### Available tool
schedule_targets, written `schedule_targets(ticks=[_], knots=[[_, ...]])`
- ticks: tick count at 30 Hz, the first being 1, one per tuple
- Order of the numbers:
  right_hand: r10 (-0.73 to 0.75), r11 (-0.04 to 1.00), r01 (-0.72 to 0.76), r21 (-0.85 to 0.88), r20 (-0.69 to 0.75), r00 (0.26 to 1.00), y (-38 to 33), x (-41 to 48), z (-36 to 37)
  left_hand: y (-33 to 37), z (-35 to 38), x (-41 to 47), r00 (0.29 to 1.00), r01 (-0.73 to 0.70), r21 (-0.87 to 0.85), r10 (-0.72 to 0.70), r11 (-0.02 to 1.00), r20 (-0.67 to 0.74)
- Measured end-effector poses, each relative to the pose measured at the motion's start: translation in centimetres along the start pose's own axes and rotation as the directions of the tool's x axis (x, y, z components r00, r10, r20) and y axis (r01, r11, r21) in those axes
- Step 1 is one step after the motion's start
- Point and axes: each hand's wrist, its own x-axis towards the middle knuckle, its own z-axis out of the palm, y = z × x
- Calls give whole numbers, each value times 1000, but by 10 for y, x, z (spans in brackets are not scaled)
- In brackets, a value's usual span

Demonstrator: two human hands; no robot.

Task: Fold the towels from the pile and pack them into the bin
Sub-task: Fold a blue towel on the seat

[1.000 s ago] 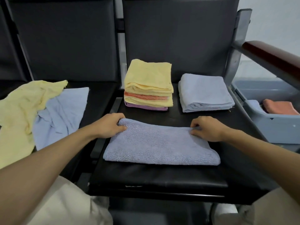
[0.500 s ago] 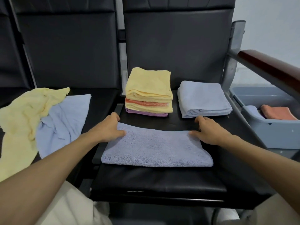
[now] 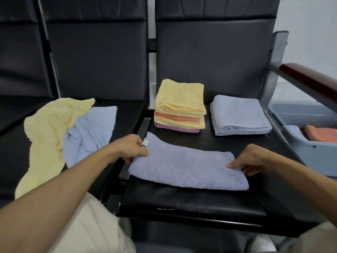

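One view is given, taken from the person's head and pointed forward and down. The folded blue-grey terry towel on the black padded seat is seen close up in the middle. The grey plastic bin is cut off at the right edge.

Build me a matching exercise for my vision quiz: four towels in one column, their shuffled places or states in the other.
Column A
1. front towel
2. loose yellow towel
3. pale-blue folded towel
4. purple towel

Column B
a. bottom of the stack
b. crumpled on the left seat
c. gripped by left hand and right hand
d. alone, right of the stack

Pairs: 1-c, 2-b, 3-d, 4-a
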Motion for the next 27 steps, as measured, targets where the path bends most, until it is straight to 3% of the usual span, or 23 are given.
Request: schedule_targets(ticks=[3, 7, 12, 18, 22, 27], knots=[[-10, 998, 6, 61, 59, 998, 4, 3, -6, 15, 1, -13, 998, -20, -367, 42, 930, 50], [-59, 987, 25, 157, 215, 975, 9, 2, -16, 49, 5, -24, 992, -43, -585, 104, 810, 72], [-144, 978, 67, 200, 400, 905, 21, -5, -29, 106, 39, -27, 985, -52, -564, 135, 824, 107], [-181, 954, 45, 295, 452, 873, 25, -3, -26, 153, 109, -16, 978, -28, -519, 131, 855, 163], [-182, 945, 18, 326, 481, 858, 26, -3, -25, 155, 154, -9, 977, -43, -379, 118, 924, 177], [-188, 932, 14, 363, 450, 873, 22, -11, -22, 151, 161, -11, 953, 68, -518, 98, 853, 288]])
